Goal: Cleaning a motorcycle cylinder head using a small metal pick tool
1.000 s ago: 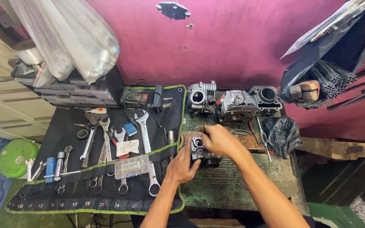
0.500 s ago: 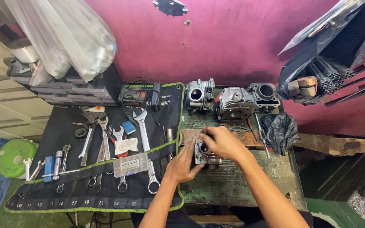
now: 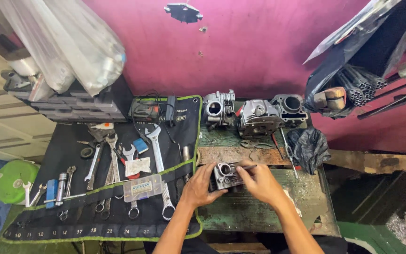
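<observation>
- Head view: a small grey cast-metal engine part with a round bore (image 3: 225, 175) sits on the worn green-painted metal bench top (image 3: 264, 214), held between both hands near the bench's front middle.
- The left hand (image 3: 198, 188) clasps the part's left side, fingers wrapped around it; the right hand (image 3: 259, 181) covers its right side and pinches a thin dark rod-like tool (image 3: 246, 166) against the part's top.
- Risk, as a judgement: the thin tool could slip off the casting and jab the left fingers, since they sit just beside its tip; a small piece could also drop into the grit on the bench top.
- Behind the part, against the wall, stand a finned grey cylinder head (image 3: 218, 109) and a larger grey engine casting with an open round bore (image 3: 271, 113); a crumpled black plastic bag (image 3: 308, 148) lies to the part's right.
- To the part's left, a black tool roll with green edging (image 3: 71, 221) carries silver spanners (image 3: 158, 155) and a small clear plastic box (image 3: 142, 187).
- The wall (image 3: 250, 47) behind is magenta; bundled metal tubes (image 3: 363, 84) hang above and to the right of the part.
</observation>
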